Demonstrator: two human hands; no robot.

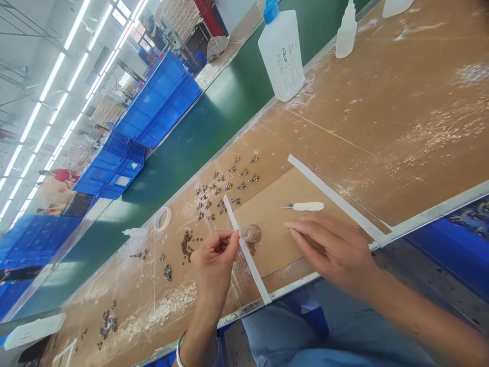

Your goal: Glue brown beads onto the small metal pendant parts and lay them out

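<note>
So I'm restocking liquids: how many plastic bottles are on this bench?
5, maybe more out of frame: large blue-capped bottle, dropper bottle beside it, one cut off at top edge, small one by the tape roll, one lying bottom left.

1. A brown workbench (401,117), scratched and smeared white, carries everything; the right hand (332,250) rests flat on it.
2. A tan cardboard sheet (282,214) lies under both hands.
3. Just beyond the left hand (216,257) sit a small clear dish (252,233) and a white strip (246,252).
4. A white-handled knife (305,206) lies just past the right hand, with a longer white strip (336,199) beyond it.
5. Rows of tiny blue-and-gold parts (223,186) lie farther out; small brown bits (186,244), perhaps beads, sit left of the left hand.
6. A tape ring (162,218) lies farther left; a large bottle (281,51) stands well beyond the right hand.
</note>
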